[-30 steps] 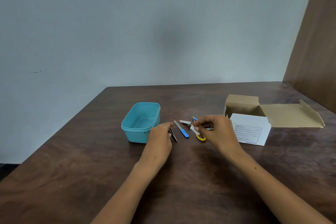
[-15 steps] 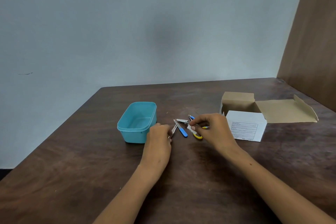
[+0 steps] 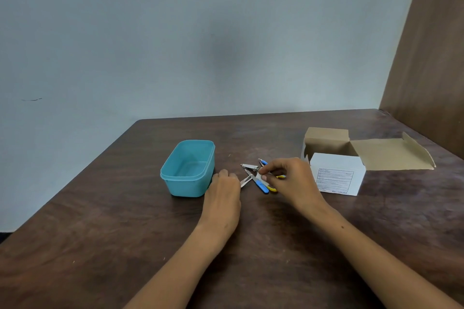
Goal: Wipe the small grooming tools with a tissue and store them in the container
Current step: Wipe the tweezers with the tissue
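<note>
Steel and bright plastic make up the little heap of grooming tools I see from the head camera, lying on the dark wood table (image 3: 125,221) between my two hands. Farthest back sits a silver nail clipper (image 3: 249,166); just in front of it a slim metal file with a blue handle (image 3: 258,182) runs diagonally toward me, and a pair of silver tweezers (image 3: 245,181) angles off to its left. Part of a yellow-handled tool (image 3: 273,188), perhaps small scissors, peeks out under my right hand, and a blue-tipped piece (image 3: 263,162) shows behind the fingers; I cannot tell what that one is. My left hand (image 3: 222,198) rests knuckles-up on the table with its fingers curled down at the near end of the tweezers; whether they actually pinch the tweezers I cannot tell, since the fingertips are hidden. My right hand (image 3: 288,178) hovers over the pile with thumb and forefinger pinched on a small white scrap, seemingly the tissue (image 3: 259,176), pressed close against the tools. Left of the pile, just beside my left hand, stands the teal plastic container (image 3: 188,180), rectangular with rounded corners, lid off, nothing visible inside. To the right of my right hand sits a white cardboard box (image 3: 336,178) with a printed label on its front and its brown flaps folded open; its contents are out of my sight.
</note>
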Motion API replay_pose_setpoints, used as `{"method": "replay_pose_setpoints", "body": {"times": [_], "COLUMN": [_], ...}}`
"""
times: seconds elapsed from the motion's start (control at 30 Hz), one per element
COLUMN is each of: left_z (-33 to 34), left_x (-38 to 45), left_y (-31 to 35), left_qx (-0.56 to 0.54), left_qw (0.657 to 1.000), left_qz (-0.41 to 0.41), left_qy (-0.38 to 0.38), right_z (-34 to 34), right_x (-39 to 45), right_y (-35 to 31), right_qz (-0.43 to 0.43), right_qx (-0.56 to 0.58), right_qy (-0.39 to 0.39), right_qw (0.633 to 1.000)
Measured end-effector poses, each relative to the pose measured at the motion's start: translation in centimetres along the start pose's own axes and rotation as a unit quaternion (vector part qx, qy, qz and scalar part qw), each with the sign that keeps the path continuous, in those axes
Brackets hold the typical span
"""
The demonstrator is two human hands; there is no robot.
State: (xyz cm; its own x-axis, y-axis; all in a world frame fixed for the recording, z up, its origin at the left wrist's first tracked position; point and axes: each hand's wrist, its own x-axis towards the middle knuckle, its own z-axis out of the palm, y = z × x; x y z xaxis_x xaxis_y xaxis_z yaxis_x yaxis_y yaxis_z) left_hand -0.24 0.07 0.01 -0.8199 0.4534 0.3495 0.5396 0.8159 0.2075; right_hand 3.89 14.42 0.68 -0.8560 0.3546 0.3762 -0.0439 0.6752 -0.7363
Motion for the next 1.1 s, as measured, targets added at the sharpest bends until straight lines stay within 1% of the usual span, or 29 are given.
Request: {"method": "replay_pose_setpoints", "body": {"times": [0.07,0.13,0.2,0.27,0.3,0.33,0.37,0.4,0.43,0.57,0.63,0.7,0.8,0.93,1.0,1.1], "left_z": [0.4,0.5,0.2,-0.3,-0.5,-0.7,-0.9,-1.0,-1.1,-1.3,-1.4,-1.5,-1.5,-1.6,-1.7,-1.8], "left_x": [0.0,0.1,0.2,0.2,0.2,0.1,0.0,0.0,0.0,0.0,0.0,0.0,-0.1,-0.2,-0.2,-0.2], "left_y": [0.1,-0.1,-0.1,0.1,0.3,0.5,0.7,0.8,0.9,1.1,1.0,1.0,0.8,0.9,1.0,0.8], "left_qx": [-0.007,-0.049,-0.151,-0.282,-0.354,-0.431,-0.505,-0.56,-0.594,-0.686,-0.714,-0.724,-0.71,-0.673,-0.667,-0.668], "left_qw": [1.0,0.998,0.987,0.957,0.932,0.896,0.852,0.81,0.782,0.692,0.661,0.65,0.67,0.713,0.72,0.718], "left_qz": [0.006,0.005,-0.013,-0.05,-0.077,-0.109,-0.14,-0.164,-0.179,-0.206,-0.209,-0.202,-0.185,-0.167,-0.164,-0.163], "left_qy": [0.008,0.032,0.058,0.047,0.027,0.001,-0.027,-0.05,-0.064,-0.089,-0.102,-0.109,-0.112,-0.103,-0.1,-0.104], "right_z": [-0.1,-0.3,-0.7,-1.0,-1.2,-1.2,-1.2,-1.2,-1.1,-0.7,-0.6,-0.4,-0.4,-0.4,-0.5,-0.6], "right_x": [0.1,0.1,0.0,-0.1,-0.1,-0.1,-0.1,-0.2,-0.2,-0.4,-0.5,-0.6,-0.7,-0.6,-0.5,-0.5], "right_y": [0.0,-0.1,-0.3,-0.5,-0.6,-0.6,-0.7,-0.7,-0.7,-0.7,-0.6,-0.7,-0.9,-0.9,-0.9,-0.9], "right_qz": [0.001,0.002,0.004,0.016,0.027,0.04,0.052,0.061,0.069,0.116,0.124,0.129,0.129,0.141,0.146,0.141], "right_qx": [0.004,0.02,0.057,0.115,0.151,0.187,0.22,0.245,0.264,0.316,0.321,0.32,0.327,0.333,0.34,0.347], "right_qy": [0.009,0.025,0.047,0.067,0.073,0.075,0.075,0.073,0.071,0.067,0.071,0.077,0.071,0.06,0.059,0.076], "right_qw": [1.0,0.999,0.997,0.991,0.985,0.979,0.971,0.965,0.959,0.939,0.936,0.935,0.933,0.93,0.927,0.924]}}
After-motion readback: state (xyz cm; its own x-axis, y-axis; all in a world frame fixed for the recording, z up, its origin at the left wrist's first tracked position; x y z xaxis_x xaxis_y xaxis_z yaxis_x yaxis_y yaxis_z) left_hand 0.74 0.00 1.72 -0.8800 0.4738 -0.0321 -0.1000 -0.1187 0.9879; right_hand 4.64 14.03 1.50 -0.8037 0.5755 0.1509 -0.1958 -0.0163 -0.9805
